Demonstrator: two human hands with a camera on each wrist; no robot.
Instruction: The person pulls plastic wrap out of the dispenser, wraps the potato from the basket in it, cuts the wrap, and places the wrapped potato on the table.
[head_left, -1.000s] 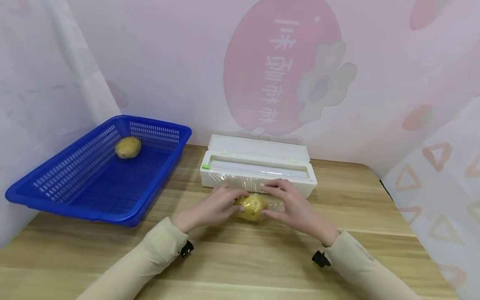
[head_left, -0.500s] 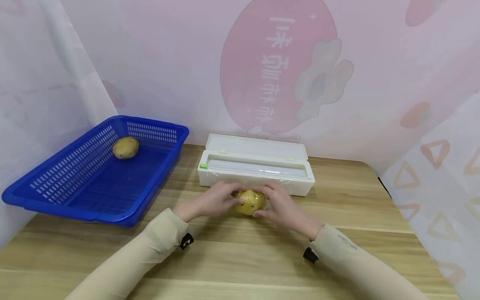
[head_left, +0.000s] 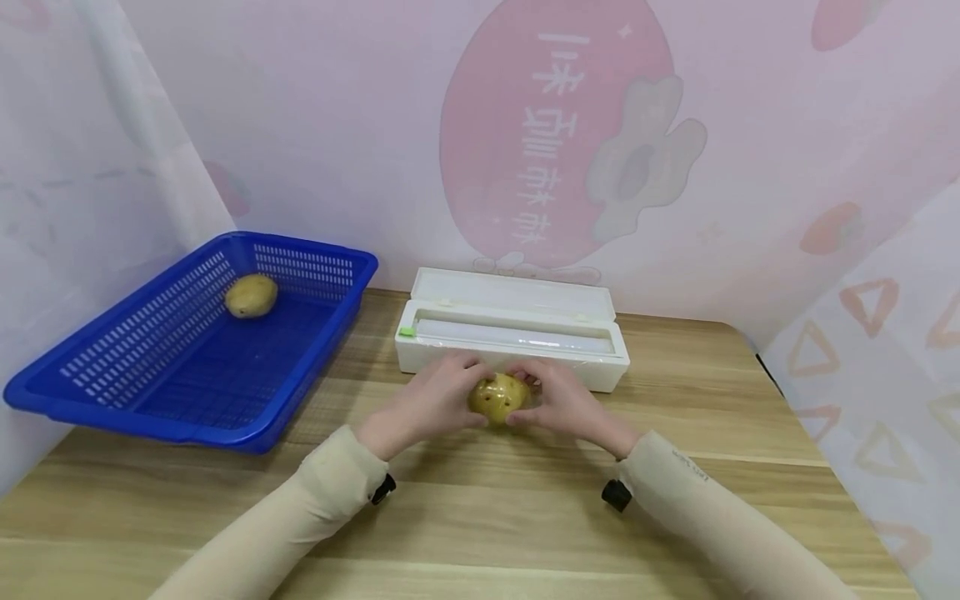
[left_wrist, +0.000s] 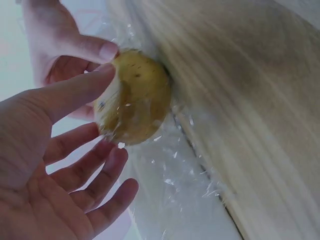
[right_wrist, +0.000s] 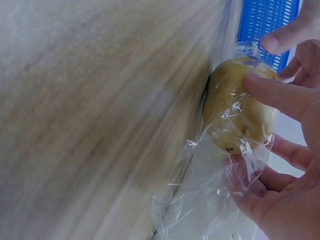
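A yellow potato (head_left: 498, 400) sits on the table just in front of a white cling film box (head_left: 517, 350). Clear cling film (left_wrist: 172, 165) clings to the potato and spreads loosely beside it in the left wrist view. My left hand (head_left: 435, 398) holds the potato's left side between thumb and fingertips. From the other side my right hand (head_left: 566, 402) grips it, thumb in front and fingers behind. In the right wrist view, crumpled cling film (right_wrist: 200, 195) lies under the right fingers. The backs of both hands hide most fingertips in the head view.
The box lid stands open at the back, a film roll (head_left: 517, 335) and a green slider (head_left: 407, 332) showing. A blue basket (head_left: 300, 387) with another potato (head_left: 251, 296) stands at the left. A printed curtain (head_left: 337, 125) hangs behind the wooden table (head_left: 510, 533).
Both hands have closed in around the potato. The film that stretched between box and potato no longer shows taut in the head view. The potato has turned and shifted slightly toward the box.
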